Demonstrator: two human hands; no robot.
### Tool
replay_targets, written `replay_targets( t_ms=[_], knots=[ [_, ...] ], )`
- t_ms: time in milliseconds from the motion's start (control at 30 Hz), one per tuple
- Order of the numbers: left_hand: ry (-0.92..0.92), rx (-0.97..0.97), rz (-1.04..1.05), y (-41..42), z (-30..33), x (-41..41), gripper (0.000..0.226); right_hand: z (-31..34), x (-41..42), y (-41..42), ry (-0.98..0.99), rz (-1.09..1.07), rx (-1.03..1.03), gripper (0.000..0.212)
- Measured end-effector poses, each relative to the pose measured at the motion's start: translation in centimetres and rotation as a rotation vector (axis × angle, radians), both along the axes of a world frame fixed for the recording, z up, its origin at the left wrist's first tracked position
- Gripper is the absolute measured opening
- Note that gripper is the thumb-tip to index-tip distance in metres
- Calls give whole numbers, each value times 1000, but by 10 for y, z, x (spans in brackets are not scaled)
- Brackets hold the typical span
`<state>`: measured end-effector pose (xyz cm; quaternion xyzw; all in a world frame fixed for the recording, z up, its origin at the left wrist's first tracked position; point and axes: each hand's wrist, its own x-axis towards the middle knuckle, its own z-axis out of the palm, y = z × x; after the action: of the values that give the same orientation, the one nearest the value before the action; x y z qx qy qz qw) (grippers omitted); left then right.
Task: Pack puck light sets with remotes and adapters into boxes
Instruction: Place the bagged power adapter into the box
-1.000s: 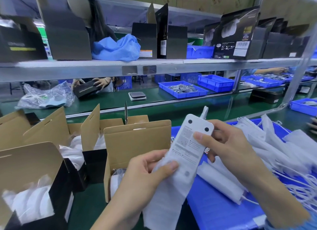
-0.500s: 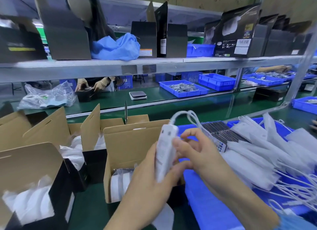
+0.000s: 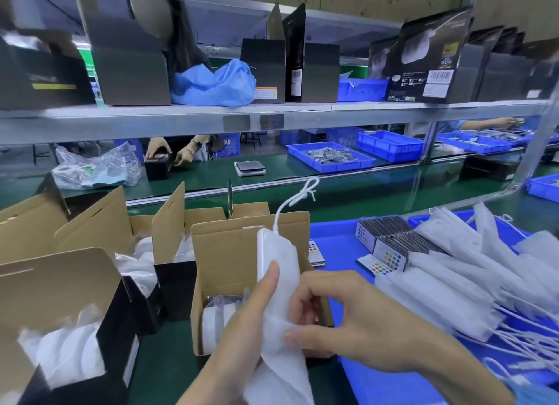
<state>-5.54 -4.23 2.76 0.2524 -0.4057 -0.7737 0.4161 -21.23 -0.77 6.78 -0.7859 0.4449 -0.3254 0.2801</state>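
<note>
- Adapter (image 3: 276,265), white and slim, stands nearly upright at centre frame, half out of a white foam sleeve (image 3: 281,365), its bundled white cord (image 3: 298,199) arching up and tied in a loop above it.
- Left hand (image 3: 242,326) comes up from the bottom centre and grips the adapter, thumb pressed flat along its front face, the other fingers hidden behind.
- Right hand (image 3: 348,320) reaches in from the lower right, thumb and curled fingers pinching the foam sleeve just below the adapter's body.
- Right behind both hands sits the open box (image 3: 242,253), brown inside with its flap up; white wrapped pieces show down in its bottom, though what they are is hard to make out.
- To the left of the frame, more open boxes (image 3: 75,289) stand in a row, black outside, white wrapped contents inside.
- On the right, a blue tray (image 3: 338,238) holds a stack of remotes (image 3: 390,238) with coloured dots, and beside them a big pile of sleeved adapters (image 3: 484,277), white cords trailing toward the lower right corner.
- Up top, a grey shelf (image 3: 272,114) runs across the frame carrying printed black retail cartons (image 3: 429,53) and a crumpled blue cloth (image 3: 214,84).
- Beyond the shelf, another worker's hands (image 3: 172,153) handle a small black box on the green belt (image 3: 211,174).
</note>
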Motion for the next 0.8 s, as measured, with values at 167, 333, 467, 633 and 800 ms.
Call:
replay_targets(
  t_ms=[167, 333, 467, 633, 800],
  knots=[
    [-77, -145, 92, 0, -10, -1, 16, 8, -1, 2, 116, 12, -39, 13],
    [-88, -141, 14, -2, -17, 5, 36, 15, -3, 2, 48, 57, 101, 14],
    [14, -156, 12, -2, -15, 5, 51, 14, 1, -1, -46, 67, 157, 24],
    [125, -173, 14, -6, -20, 9, 75, 11, 6, -2, -125, 106, 213, 37],
    [166, -197, 186, 2, -17, 2, 62, 13, 6, -4, -165, 146, 233, 48]
  ],
)
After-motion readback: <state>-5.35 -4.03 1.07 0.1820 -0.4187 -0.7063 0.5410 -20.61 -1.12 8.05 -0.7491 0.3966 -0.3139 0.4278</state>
